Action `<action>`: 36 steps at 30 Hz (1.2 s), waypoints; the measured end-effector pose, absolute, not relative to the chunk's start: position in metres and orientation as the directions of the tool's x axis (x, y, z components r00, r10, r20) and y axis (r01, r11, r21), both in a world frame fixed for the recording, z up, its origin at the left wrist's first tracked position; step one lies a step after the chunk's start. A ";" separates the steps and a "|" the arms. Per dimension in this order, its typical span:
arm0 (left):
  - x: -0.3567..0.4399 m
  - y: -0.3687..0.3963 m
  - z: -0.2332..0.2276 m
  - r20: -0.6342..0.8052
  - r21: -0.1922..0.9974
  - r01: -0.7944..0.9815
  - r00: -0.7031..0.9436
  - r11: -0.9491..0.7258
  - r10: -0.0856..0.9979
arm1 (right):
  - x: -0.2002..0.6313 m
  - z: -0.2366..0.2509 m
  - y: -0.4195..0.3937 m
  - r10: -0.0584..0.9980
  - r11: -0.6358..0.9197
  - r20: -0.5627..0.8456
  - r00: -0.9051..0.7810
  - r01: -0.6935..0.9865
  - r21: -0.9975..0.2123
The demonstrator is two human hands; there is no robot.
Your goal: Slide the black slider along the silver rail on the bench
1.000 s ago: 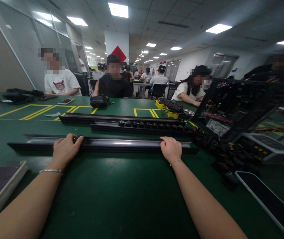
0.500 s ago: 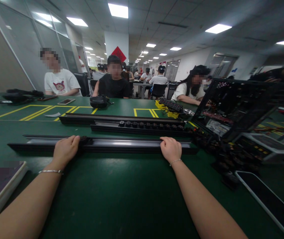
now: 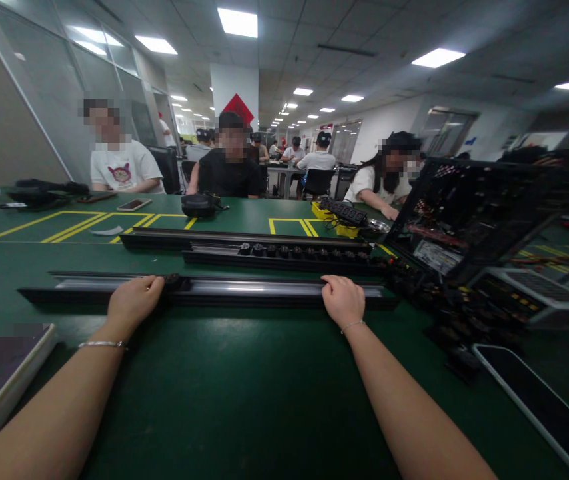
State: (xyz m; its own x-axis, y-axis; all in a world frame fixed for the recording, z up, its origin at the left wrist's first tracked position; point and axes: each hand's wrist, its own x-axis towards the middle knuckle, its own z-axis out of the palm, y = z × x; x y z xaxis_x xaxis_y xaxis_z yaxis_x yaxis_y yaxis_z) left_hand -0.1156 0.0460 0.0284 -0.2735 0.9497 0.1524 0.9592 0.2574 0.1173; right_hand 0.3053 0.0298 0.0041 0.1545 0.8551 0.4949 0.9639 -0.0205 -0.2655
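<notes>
While left hand (image 3: 132, 301), right hand (image 3: 343, 300) touch rail (image 3: 254, 288) | case label (image 3: 434, 255) illegible

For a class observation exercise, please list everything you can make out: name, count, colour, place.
near rail: one, black and silvery, middle
block: one, black, beside left hand
far rails: apparently two, black, beyond near rail
round pieces: one row, black, far rails
case: one, black, right
loose parts: many, mostly black, right
slab: one, dark, lower right
box: one, whitish edge, lower left
pouch: one, black, far side
phone: one, pale, far left
table: one, green, beneath
people: several, white or black tops, beyond
lights: several, white, ceiling
bracelets: two, silvery, wrists
left hand: one, bare, on near rail
right hand: one, bare, on near rail
</notes>
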 end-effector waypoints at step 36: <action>-0.108 0.041 0.032 0.115 0.145 0.962 -0.250 0.232 0.962 | 0.310 0.010 0.031 0.894 0.023 0.435 0.109 0.958 -0.287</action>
State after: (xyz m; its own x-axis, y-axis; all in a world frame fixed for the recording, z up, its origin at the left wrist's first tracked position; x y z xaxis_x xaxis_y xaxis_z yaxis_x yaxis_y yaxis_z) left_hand -0.1081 0.0407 0.0316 -0.2495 0.9616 0.1147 0.9617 0.2323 0.1453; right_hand 0.3103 0.0309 0.0100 0.1087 0.8939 0.4350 0.9576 0.0233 -0.2872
